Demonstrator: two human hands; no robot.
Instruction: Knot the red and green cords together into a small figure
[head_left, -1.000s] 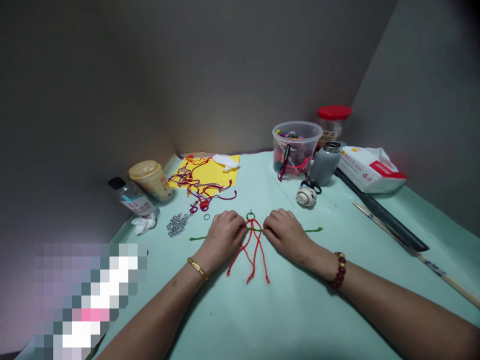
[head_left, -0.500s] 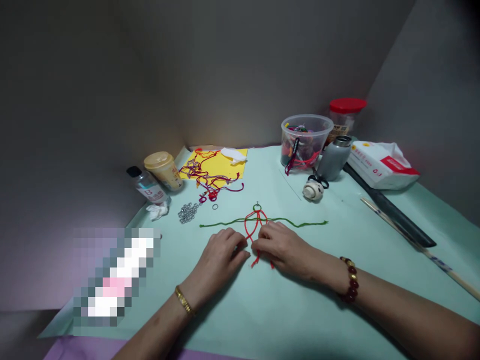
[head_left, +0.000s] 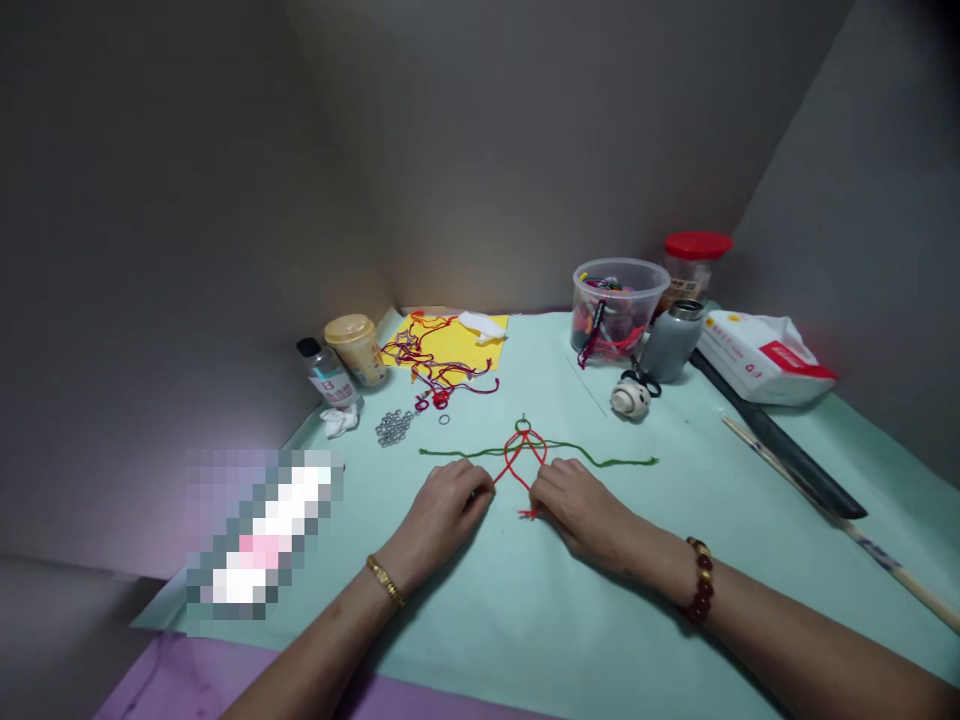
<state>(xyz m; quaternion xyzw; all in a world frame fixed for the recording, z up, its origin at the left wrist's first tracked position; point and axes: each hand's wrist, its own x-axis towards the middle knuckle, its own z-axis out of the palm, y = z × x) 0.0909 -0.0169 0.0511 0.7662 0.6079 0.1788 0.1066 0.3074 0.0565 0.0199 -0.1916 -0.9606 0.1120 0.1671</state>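
Red cord (head_left: 507, 458) hangs in crossed loops below a small ring (head_left: 523, 425) wrapped in green. Across the loops runs a green cord (head_left: 457, 453), its two ends spread left and right on the table. My left hand (head_left: 454, 505) pinches one red strand at the left, thumb against fingers. On the other side, my right hand (head_left: 577, 500) has its fingers closed round the red cord; frayed red ends stick out beside its fingertips. The exact grip inside the right hand is hidden.
Metal rings (head_left: 394, 428) lie left, near a bottle (head_left: 328, 378) and a yellow cup (head_left: 356, 350). Behind is purple cord on yellow paper (head_left: 465, 345). To the right stand a clear tub (head_left: 619, 310), a grey flask (head_left: 673, 342), a tissue pack (head_left: 765, 355) and sticks (head_left: 885, 560).
My hands have moved apart, the right one shifting rightward, and the red strands between them now spread wider below the ring. The whole view has shifted slightly.
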